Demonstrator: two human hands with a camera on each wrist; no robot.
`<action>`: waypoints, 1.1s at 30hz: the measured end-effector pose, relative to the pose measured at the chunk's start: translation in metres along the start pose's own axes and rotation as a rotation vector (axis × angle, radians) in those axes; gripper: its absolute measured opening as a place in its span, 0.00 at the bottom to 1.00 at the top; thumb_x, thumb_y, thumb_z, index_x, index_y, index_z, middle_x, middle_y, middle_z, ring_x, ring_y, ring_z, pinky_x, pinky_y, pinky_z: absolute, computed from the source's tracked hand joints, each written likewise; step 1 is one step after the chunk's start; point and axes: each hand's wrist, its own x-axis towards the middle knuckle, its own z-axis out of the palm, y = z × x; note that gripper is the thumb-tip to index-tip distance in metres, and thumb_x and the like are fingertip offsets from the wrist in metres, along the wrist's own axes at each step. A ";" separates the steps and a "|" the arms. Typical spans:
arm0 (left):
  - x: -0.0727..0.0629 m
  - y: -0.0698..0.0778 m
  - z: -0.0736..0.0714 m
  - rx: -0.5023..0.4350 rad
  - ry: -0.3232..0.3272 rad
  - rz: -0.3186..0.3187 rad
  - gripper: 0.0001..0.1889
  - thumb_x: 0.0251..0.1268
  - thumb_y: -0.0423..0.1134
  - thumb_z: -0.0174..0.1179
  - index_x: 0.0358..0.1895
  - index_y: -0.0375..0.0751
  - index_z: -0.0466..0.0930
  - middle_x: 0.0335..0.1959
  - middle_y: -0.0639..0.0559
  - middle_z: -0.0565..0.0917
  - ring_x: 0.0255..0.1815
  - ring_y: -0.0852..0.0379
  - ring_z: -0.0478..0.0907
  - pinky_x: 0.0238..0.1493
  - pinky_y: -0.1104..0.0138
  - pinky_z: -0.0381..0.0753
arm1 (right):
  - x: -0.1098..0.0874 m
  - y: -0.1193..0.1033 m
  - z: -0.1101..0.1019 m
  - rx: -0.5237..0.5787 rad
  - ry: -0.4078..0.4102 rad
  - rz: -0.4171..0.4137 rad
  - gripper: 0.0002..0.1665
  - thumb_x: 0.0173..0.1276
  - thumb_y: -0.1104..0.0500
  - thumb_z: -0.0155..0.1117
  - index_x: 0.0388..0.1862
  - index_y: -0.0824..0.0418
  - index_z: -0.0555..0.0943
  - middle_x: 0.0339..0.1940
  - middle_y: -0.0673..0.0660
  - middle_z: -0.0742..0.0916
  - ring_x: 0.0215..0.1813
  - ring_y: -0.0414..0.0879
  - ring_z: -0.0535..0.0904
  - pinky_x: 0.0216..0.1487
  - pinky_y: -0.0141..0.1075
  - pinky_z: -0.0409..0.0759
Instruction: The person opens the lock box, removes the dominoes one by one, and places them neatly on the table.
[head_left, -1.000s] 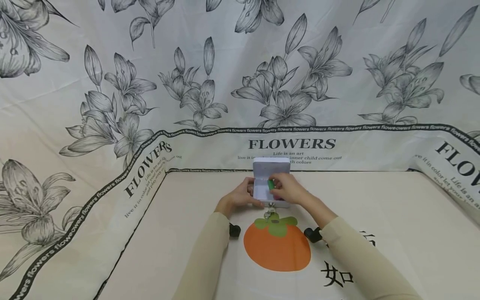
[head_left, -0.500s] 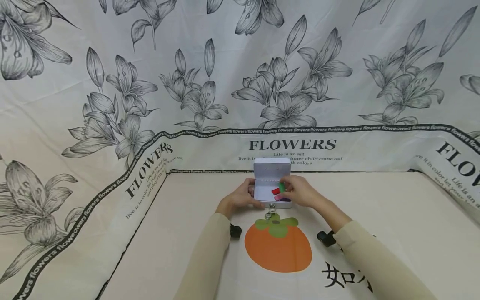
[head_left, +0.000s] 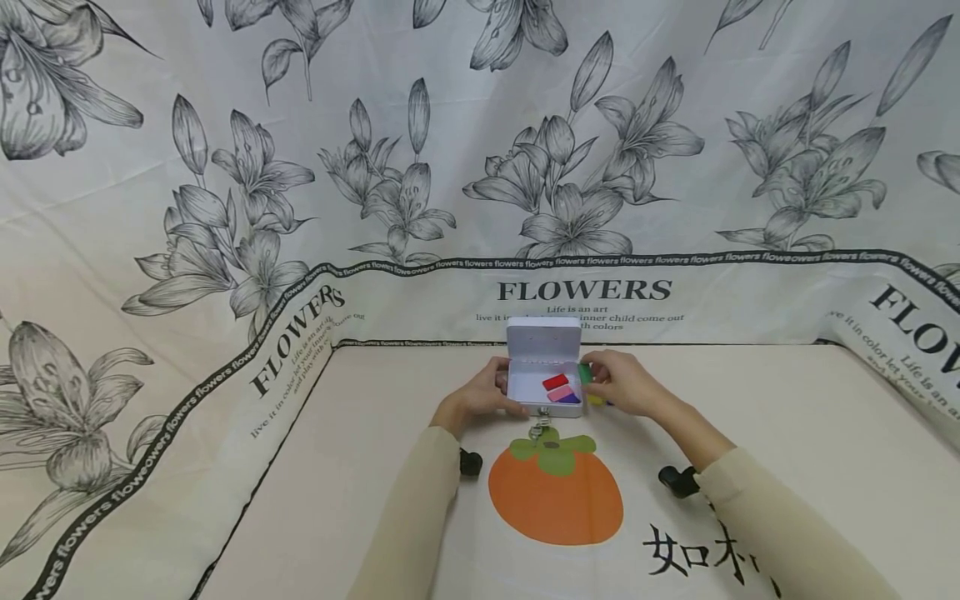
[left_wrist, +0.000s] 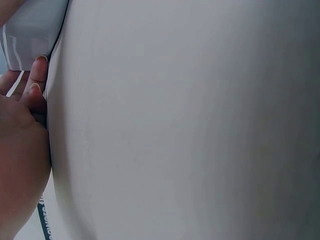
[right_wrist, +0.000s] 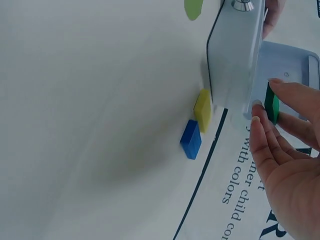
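Observation:
A white hinged box (head_left: 528, 385) stands with its lid raised. My left hand (head_left: 477, 392) holds its left side, thumb at the front corner and fingers partly hidden behind the wall. Inside, toward the right, lie a red block (head_left: 556, 382), a pink block (head_left: 558, 393) and a purple block (head_left: 571, 398). My right hand (head_left: 626, 383) pinches a green block (right_wrist: 272, 104) between thumb and fingers, just beyond the box's right wall. Beside that wall, a yellow block (right_wrist: 202, 111) and a blue block (right_wrist: 191, 140) lie on the tabletop, touching or nearly so.
Silver metal hardware (head_left: 540, 423) is at the box's front. The table cover (head_left: 375, 433) has a printed orange persimmon (head_left: 555, 496) and black characters. Behind the box rises a flower-printed curtain (head_left: 420, 300). Black wrist-worn devices (head_left: 678, 481) show near both sleeves.
My right hand has carried the green block from inside the box rightward past its right wall, uncovering the red, pink and purple blocks. My left hand has kept its hold on the box.

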 end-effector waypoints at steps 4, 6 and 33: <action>0.000 0.000 0.000 -0.006 -0.001 -0.005 0.53 0.44 0.34 0.83 0.74 0.47 0.60 0.48 0.47 0.79 0.50 0.52 0.72 0.60 0.57 0.68 | -0.005 0.007 -0.003 -0.022 0.008 0.014 0.26 0.66 0.64 0.72 0.61 0.73 0.78 0.41 0.60 0.84 0.40 0.50 0.77 0.42 0.41 0.79; 0.000 0.000 0.000 -0.010 -0.001 -0.004 0.53 0.43 0.34 0.83 0.74 0.47 0.60 0.49 0.47 0.79 0.50 0.52 0.72 0.61 0.56 0.68 | -0.008 0.011 -0.005 -0.030 0.009 0.020 0.26 0.66 0.64 0.72 0.61 0.73 0.78 0.40 0.60 0.84 0.40 0.50 0.76 0.42 0.40 0.79; -0.004 0.002 0.000 -0.006 -0.004 0.016 0.52 0.45 0.34 0.82 0.74 0.46 0.59 0.48 0.45 0.77 0.50 0.52 0.72 0.57 0.59 0.70 | -0.032 0.048 -0.019 -0.049 -0.013 0.048 0.24 0.66 0.64 0.71 0.57 0.76 0.78 0.41 0.64 0.85 0.42 0.53 0.80 0.47 0.49 0.80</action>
